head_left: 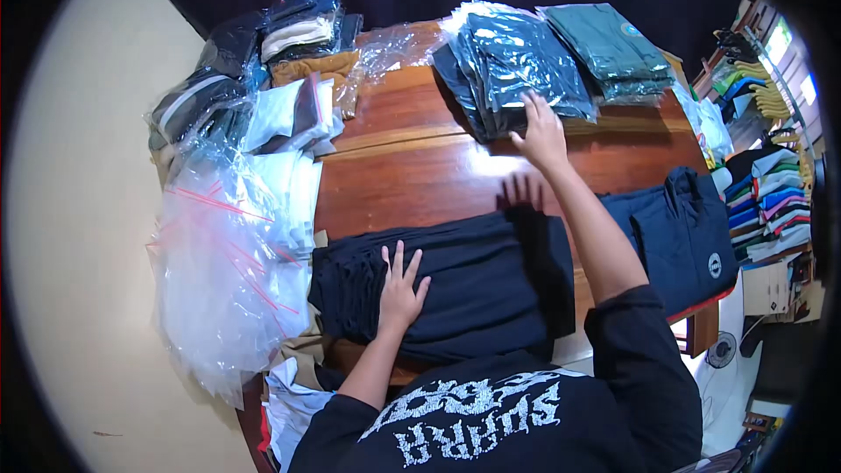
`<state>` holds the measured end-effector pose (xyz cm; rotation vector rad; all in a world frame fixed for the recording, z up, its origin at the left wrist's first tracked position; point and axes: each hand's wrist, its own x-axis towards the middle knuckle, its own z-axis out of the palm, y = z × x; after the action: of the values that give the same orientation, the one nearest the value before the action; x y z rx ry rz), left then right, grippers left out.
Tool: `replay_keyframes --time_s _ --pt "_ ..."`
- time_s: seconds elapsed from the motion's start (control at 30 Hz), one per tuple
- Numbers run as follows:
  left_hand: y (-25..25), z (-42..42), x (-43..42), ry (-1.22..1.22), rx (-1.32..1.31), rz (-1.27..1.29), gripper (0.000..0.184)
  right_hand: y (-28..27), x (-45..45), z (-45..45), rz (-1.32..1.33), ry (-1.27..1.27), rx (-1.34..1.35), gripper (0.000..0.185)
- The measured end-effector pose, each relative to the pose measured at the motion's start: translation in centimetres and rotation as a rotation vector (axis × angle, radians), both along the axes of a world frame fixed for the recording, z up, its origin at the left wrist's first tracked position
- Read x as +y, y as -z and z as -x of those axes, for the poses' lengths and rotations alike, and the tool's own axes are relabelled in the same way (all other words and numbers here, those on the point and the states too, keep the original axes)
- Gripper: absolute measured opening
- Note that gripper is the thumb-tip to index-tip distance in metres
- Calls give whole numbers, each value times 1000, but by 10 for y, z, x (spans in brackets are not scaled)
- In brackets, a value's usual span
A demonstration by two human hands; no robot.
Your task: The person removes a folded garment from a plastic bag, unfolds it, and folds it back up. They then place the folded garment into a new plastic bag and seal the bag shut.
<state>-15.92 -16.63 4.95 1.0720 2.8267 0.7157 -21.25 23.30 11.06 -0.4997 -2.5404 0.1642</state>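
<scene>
Black folded trousers [464,289] lie across the near part of the wooden table, with bunched folds at their left end. On that left part rests my left hand [403,293], its fingers spread flat on the cloth. My right hand [540,136] is stretched forward with fingers apart, at the near edge of a stack of dark garments in clear plastic bags [517,57]. Its fingertips overlap the bagged stack in view; whether they press on it I cannot tell. Nothing is held in either hand. A hand-shaped shadow falls beside the trousers.
Clear bags with red strips [228,271] pile along the left edge. Bagged clothes [302,31] stand at the back left. Green bagged garments [609,48] sit at the back right. A folded navy jacket [679,236] lies on the right. Hanging clothes [775,201] line the far right.
</scene>
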Motion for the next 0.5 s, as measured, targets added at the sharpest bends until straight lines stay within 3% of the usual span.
replay_keyframes --time_s 0.17,0.27,0.3,0.37,0.4,0.5 --pt "6 4 0 1 -51 -66 55 8 27 56 -98 27 -292 81" --pt "8 5 0 -7 -79 -71 55 25 41 61 -163 -13 -238 51" --pt "7 5 1 -13 -92 -65 55 24 39 60 -197 -33 -111 38" --pt "6 6 1 -15 -105 -74 55 19 37 51 -114 -9 -65 30" --pt "5 7 1 -13 -117 -74 55 13 28 43 -60 -56 113 25" --pt "-2 7 0 -8 -164 -101 55 -51 -56 -32 24 -216 132 25"
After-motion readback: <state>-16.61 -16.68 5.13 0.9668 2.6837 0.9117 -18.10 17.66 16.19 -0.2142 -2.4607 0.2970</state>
